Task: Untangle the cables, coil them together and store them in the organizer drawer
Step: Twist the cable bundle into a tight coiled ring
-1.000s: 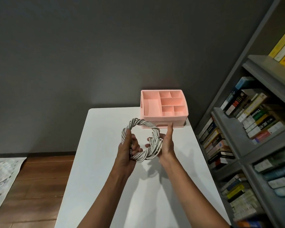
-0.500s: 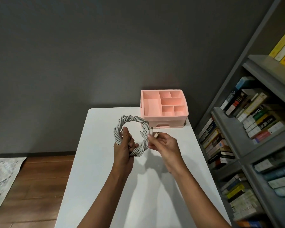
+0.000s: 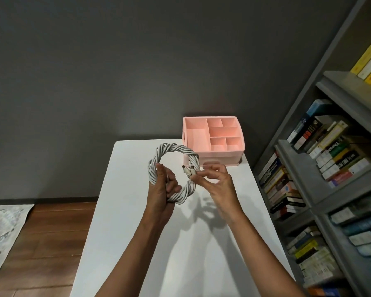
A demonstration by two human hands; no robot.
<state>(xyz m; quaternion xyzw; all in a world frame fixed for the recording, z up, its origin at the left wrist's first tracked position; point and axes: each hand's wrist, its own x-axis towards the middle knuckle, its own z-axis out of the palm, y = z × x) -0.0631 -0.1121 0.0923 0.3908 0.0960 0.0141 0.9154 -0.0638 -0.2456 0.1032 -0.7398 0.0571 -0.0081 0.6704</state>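
We face a dark grey wall, with a grey bookshelf cut off at the right and a rug on the wood floor. The pink organizer stands at the far right corner of the white table. Above the table, the left hand grips the coiled cables and the right hand pinches their plug ends. The coil and fingers hide part of the organizer's lower front.

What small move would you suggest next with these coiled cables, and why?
Probably tuck the loose plug ends into the coil: the right hand pinches them at its side, the left hand grips its lower part, and the drawer looks shut.
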